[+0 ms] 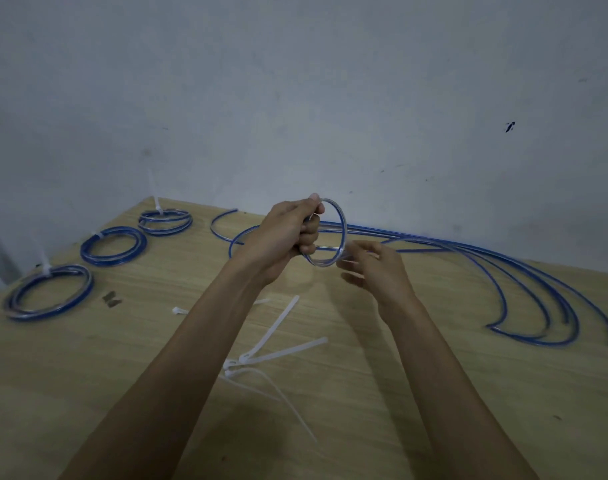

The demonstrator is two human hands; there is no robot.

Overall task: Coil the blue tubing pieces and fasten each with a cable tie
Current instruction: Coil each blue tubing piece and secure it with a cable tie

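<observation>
My left hand (288, 233) grips a small upright coil of blue tubing (342, 230) above the wooden table (122, 375). My right hand (375, 268) is beside the coil's lower right edge, fingers loosely bent, touching the tube where it runs off to the right; the motion blurs it. Several loose blue tubing pieces (524, 271) curve along the back and right of the table. Three finished coils lie at the left: near (49, 292), middle (114, 245) and far (164, 221), each with a white tie. Several loose white cable ties (278, 344) lie below my hands.
A grey-white wall (295, 98) rises right behind the table. A small dark metal piece (111, 299) lies near the closest coil. One short tie end (178, 310) lies left of my left forearm.
</observation>
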